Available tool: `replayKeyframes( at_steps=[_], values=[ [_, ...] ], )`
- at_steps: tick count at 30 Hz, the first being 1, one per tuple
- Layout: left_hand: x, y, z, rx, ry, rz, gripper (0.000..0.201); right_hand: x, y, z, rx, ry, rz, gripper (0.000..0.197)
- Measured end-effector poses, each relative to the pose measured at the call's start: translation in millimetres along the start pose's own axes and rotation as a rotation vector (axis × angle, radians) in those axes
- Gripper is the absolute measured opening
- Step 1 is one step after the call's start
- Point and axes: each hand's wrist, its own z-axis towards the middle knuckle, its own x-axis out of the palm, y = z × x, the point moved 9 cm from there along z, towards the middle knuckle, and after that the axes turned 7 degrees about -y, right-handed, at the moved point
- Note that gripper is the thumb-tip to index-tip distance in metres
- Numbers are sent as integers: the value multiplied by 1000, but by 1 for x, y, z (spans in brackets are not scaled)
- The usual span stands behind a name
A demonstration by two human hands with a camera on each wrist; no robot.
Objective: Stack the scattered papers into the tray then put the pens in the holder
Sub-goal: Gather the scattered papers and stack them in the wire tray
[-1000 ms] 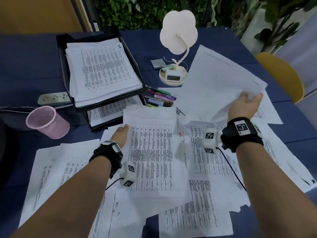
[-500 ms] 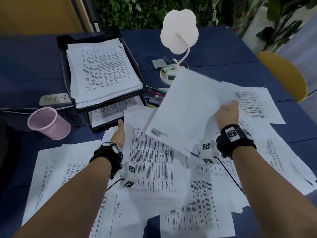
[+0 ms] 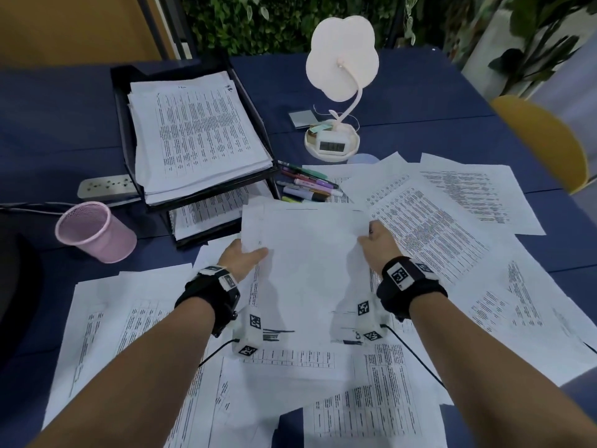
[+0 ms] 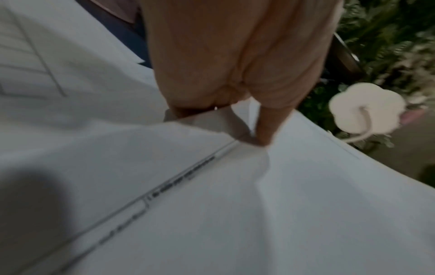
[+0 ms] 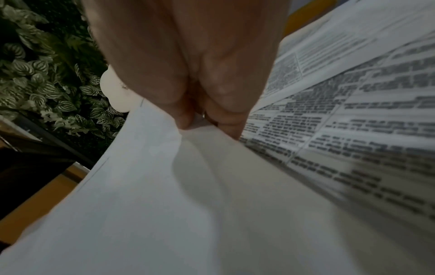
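A small pile of sheets [image 3: 310, 253], blank side up, is held between both hands just in front of the black two-level tray [image 3: 121, 124]. My left hand [image 3: 250, 252] grips its left edge, thumb [image 4: 263, 130] on top of the paper [image 4: 235, 204]. My right hand [image 3: 371, 236] pinches the right edge; the right wrist view shows the sheet [image 5: 188, 186] caught in that hand [image 5: 207, 122]. The tray's upper level carries a thick stack of papers [image 3: 193, 134]. Several coloured pens [image 3: 307, 185] lie right of the tray. The pink mesh holder [image 3: 93, 231] stands at the left.
Printed sheets [image 3: 429, 227] lie scattered over the blue table [image 3: 48, 124] around and under my arms. A white flower-shaped lamp [image 3: 340, 56] with a clock base [image 3: 332, 145] stands behind the pens. A power strip [image 3: 106, 187] lies left of the tray; a yellow chair [image 3: 542, 140] is at right.
My right hand carried the lifted sheet left and down from over the lamp onto the pile at my left hand. The left thumb now clamps the pile's left edge.
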Motion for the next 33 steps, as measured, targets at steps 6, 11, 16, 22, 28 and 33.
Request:
replayKeyframes(
  at_steps=[6,11,16,22,28,33],
  values=[
    [3,-21,-16,173,-31,-173,44,-2,-11,-7,82,-29,96,30],
    [-3,-54,-29,278,25,-368,39,4,-12,-19,253,74,433,29],
    [-13,-88,-35,355,6,-334,32,4,16,-24,242,127,644,37],
    [-61,-136,-52,452,-217,-519,63,-21,70,-26,39,41,756,13],
    [-88,-169,-78,640,-408,-596,63,-63,134,-44,-347,-184,702,20],
    [-75,-159,-78,664,-332,-540,53,-59,132,-49,-337,-193,650,23]
  ],
)
